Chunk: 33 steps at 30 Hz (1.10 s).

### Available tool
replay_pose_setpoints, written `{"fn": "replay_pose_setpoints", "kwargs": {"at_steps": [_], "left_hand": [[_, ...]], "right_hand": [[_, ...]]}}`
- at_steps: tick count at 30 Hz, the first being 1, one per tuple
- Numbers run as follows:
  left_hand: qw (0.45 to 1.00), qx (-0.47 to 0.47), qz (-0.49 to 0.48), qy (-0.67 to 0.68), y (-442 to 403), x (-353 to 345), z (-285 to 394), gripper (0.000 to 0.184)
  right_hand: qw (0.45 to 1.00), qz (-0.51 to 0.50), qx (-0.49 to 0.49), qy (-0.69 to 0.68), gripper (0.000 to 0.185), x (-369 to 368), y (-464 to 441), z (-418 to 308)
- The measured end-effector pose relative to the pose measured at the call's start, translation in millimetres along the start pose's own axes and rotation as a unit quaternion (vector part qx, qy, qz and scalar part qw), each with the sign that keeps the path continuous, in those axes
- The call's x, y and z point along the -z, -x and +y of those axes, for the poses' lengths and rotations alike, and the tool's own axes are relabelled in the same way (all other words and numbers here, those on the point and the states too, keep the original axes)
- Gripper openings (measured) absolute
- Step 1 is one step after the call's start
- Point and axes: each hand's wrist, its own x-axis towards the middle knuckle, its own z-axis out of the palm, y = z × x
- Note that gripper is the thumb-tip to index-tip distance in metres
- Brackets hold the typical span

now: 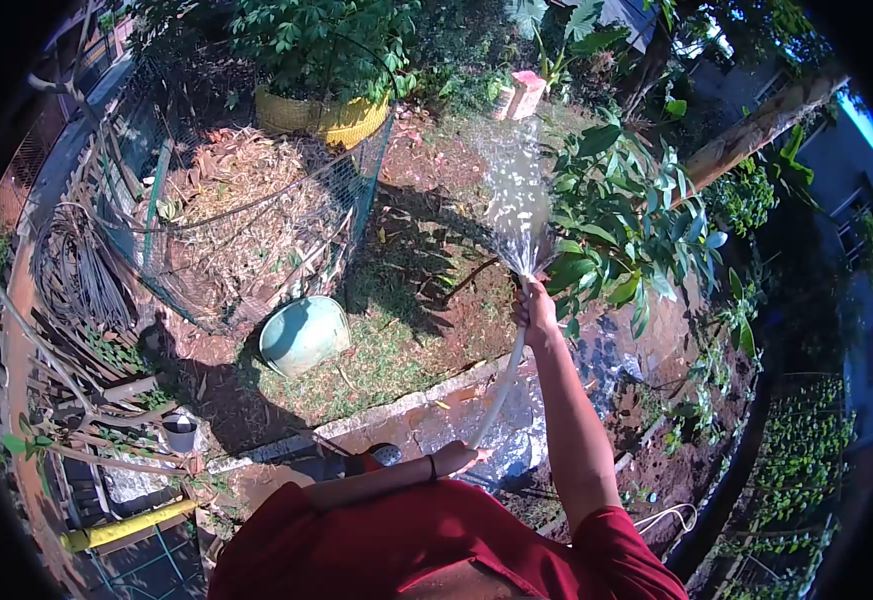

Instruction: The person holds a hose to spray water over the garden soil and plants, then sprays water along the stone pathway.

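Observation:
A pale hose point(501, 400) runs up from near my waist to my right hand point(534, 308), which is wrapped round its end at arm's length. Water point(518, 200) fans out from the hose end toward the ground ahead, beside a leafy plant point(596, 260). My left hand point(456, 458), with a dark band at the wrist, is low in front of my red shirt, by the lower part of the hose. Its fingers are too small to make out clearly.
A netted heap of dry leaves point(246, 210) lies left, with a yellow woven planter point(326, 118) behind it. Nearer are a pale green tub point(304, 337), a small dark bucket point(179, 432) and a concrete edging point(396, 405). A tree trunk point(756, 130) slants at right.

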Motion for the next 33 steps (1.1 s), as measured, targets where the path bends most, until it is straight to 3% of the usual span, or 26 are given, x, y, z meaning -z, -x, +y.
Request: {"fn": "replay_pose_setpoints", "kwargs": {"at_steps": [22, 33], "left_hand": [[1.000, -0.003, 0.009, -0.008, -6, -11, 7, 0.042], [0.999, -0.008, -0.003, -0.031, -6, -12, 4, 0.044]], "right_hand": [[0.999, -0.036, -0.009, -0.003, 0.008, 6, 5, -12], [0.998, 0.035, -0.054, -0.025, 0.016, 29, 2, -8]]}}
